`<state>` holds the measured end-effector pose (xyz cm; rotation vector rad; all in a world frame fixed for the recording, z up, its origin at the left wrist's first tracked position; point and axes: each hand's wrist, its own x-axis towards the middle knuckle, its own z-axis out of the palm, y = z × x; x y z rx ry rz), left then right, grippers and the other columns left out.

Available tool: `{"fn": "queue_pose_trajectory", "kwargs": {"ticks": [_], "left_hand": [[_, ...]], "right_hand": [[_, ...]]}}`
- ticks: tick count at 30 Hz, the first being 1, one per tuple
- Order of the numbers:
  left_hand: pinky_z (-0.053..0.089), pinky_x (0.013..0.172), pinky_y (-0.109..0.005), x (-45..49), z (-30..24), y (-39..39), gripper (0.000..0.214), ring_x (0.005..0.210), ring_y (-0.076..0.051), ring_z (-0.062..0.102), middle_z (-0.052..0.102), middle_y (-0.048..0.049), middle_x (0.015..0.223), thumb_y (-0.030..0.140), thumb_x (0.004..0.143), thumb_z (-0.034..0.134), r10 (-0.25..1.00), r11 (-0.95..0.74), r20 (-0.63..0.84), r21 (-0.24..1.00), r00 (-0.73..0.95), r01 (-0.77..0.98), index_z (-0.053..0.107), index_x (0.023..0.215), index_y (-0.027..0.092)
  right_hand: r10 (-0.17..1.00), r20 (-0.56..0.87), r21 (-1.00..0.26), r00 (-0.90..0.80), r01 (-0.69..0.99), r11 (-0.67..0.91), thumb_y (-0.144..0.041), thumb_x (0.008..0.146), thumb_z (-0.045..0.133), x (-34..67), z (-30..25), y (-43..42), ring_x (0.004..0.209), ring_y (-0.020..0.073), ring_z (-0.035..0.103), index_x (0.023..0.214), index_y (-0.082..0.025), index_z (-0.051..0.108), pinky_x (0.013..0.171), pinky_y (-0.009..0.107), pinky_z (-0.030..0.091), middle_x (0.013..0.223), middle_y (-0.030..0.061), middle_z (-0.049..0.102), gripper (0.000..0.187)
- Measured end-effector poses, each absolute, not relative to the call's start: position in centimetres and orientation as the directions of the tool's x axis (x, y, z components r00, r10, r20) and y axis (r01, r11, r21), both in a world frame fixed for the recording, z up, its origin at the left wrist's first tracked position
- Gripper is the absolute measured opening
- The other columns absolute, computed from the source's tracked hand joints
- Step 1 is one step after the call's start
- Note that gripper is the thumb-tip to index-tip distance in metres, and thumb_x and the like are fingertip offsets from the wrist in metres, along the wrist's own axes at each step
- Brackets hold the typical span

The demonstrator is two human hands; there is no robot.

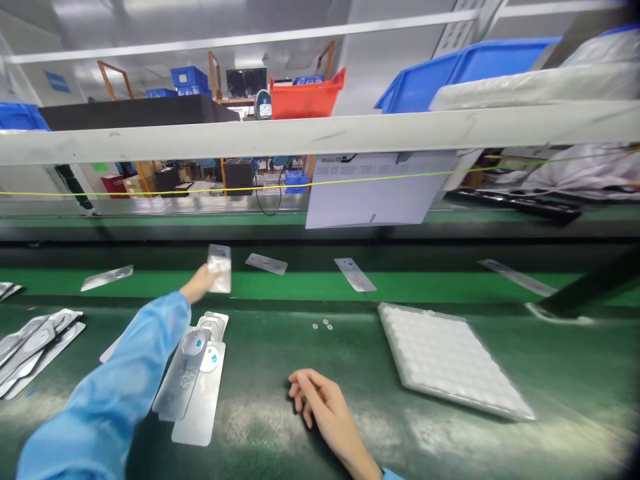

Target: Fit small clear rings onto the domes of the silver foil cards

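My left hand [198, 283] reaches out over the green belt [305, 290], closed on the edge of a thin silvery metal plate [220, 269] with a round marking near its top. Below that arm lies an overlapping pile of similar plates [197, 393], with round discs and blue marks at their upper ends. My right hand [323, 403] rests low over the dark green bench, fingers loosely curled and somewhat apart, with nothing visible in it. Beyond it lie three small white rings [323, 325]. A white tray of rounded bumps [445, 357], seemingly wrapped in clear film, sits to its right.
More plates [37, 347] are piled at far left. Single plates [267, 263] lie spaced along the belt. A dark post [590, 287] stands at right. A yellow-green cord [300, 183] and a white shelf beam [300, 133] cross above, with a red bin [306, 97] beyond.
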<state>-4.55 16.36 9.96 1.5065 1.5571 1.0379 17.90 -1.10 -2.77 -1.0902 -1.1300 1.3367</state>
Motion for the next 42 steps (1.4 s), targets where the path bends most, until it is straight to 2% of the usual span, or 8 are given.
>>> {"fn": "queue_pose_trajectory", "kwargs": {"ticks": [3, 5, 13, 17, 22, 27, 32, 42], "left_hand": [[0.056, 0.089, -0.042, -1.8, 5.6, 9.3, 0.034, 0.098, -0.028, 0.07, 0.074, -0.0117, 0.107, 0.035, 0.087, 0.074, 0.987, 0.01, -0.061, 0.945, 0.146, 0.326, 0.07, 0.111, 0.011], [0.052, 0.098, -0.041, -0.3, 2.4, 4.1, 0.039, 0.109, -0.028, 0.068, 0.074, -0.0107, 0.115, 0.036, 0.085, 0.075, 0.928, 0.066, -0.085, 0.996, 0.363, 0.065, 0.069, 0.118, 0.016], [0.054, 0.094, -0.042, 1.1, 0.1, -0.6, 0.047, 0.109, -0.032, 0.07, 0.074, -0.0175, 0.118, 0.035, 0.072, 0.085, 0.915, 0.362, -0.238, 0.841, 0.325, -0.402, 0.07, 0.111, 0.013], [0.059, 0.078, -0.038, 0.8, -0.1, 0.0, 0.041, 0.095, -0.031, 0.074, 0.077, -0.0185, 0.107, 0.038, 0.072, 0.084, 0.887, 0.452, -0.361, 0.808, 0.289, -0.378, 0.07, 0.1, 0.012], [0.057, 0.069, -0.034, 0.7, -0.2, -0.8, 0.036, 0.075, -0.025, 0.073, 0.076, -0.0105, 0.086, 0.043, 0.077, 0.078, 0.896, 0.392, -0.316, 0.893, 0.313, -0.221, 0.067, 0.093, 0.013], [0.05, 0.066, -0.027, 0.7, 0.0, -1.0, 0.023, 0.073, -0.019, 0.066, 0.069, -0.0025, 0.076, 0.036, 0.081, 0.074, 0.967, 0.192, -0.183, 0.981, 0.175, -0.034, 0.066, 0.082, 0.015], [0.052, 0.086, -0.032, 0.5, -0.2, -1.2, 0.03, 0.096, -0.024, 0.068, 0.075, -0.0072, 0.101, 0.035, 0.084, 0.071, 0.956, 0.184, -0.164, 0.981, 0.244, -0.066, 0.071, 0.106, 0.015], [0.047, 0.105, -0.036, 0.2, 0.5, -1.3, 0.034, 0.117, -0.026, 0.065, 0.074, -0.0072, 0.121, 0.028, 0.087, 0.059, 0.925, 0.211, -0.147, 0.965, 0.349, -0.154, 0.072, 0.117, 0.017]], "right_hand": [[0.999, 0.004, -0.993, -0.046, -0.116, -0.002, -0.071, 0.087, 0.061, 16.7, -2.0, -1.5, 0.056, 0.0145, 0.057, 0.106, -0.016, 0.069, 0.043, 0.023, 0.048, 0.081, 0.0069, 0.068, 0.059], [0.997, 0.01, -0.994, -0.072, -0.108, 0.003, -0.069, 0.089, 0.059, 16.0, -1.7, -2.3, 0.052, 0.014, 0.056, 0.103, -0.017, 0.068, 0.043, 0.024, 0.048, 0.07, 0.0015, 0.063, 0.055], [0.95, -0.066, -0.993, -0.305, 0.117, -0.031, -0.061, 0.101, 0.044, 16.2, -1.9, -6.2, 0.041, 0.0112, 0.049, 0.081, -0.02, 0.057, 0.043, 0.021, 0.036, 0.051, -0.0059, 0.049, 0.047], [0.984, -0.015, -0.982, -0.176, 0.186, 0.018, -0.06, 0.103, 0.041, 16.7, -1.7, -6.3, 0.051, 0.0129, 0.053, 0.078, -0.02, 0.059, 0.048, 0.023, 0.041, 0.062, -0.0013, 0.057, 0.051], [0.962, 0.245, -0.917, 0.124, 0.353, 0.188, -0.043, 0.106, 0.04, 17.0, -0.7, -6.2, 0.07, 0.0183, 0.063, 0.106, -0.019, 0.069, 0.063, 0.029, 0.052, 0.083, 0.0067, 0.067, 0.037], [0.891, 0.449, -0.702, -0.069, 0.589, 0.4, -0.024, 0.103, 0.046, 16.3, 0.2, -5.5, 0.084, 0.0206, 0.068, 0.123, -0.023, 0.068, 0.07, 0.03, 0.057, 0.105, 0.0107, 0.068, 0.029], [0.846, 0.509, -0.485, -0.159, 0.759, 0.434, -0.022, 0.105, 0.044, 16.4, -0.1, -4.7, 0.076, 0.0188, 0.068, 0.124, -0.024, 0.07, 0.066, 0.029, 0.056, 0.099, 0.0097, 0.069, 0.033], [0.835, 0.521, -0.426, -0.176, 0.795, 0.433, -0.023, 0.104, 0.049, 16.8, 0.2, -4.7, 0.082, 0.0201, 0.071, 0.107, -0.024, 0.074, 0.072, 0.029, 0.053, 0.096, 0.0068, 0.075, 0.025]]}}
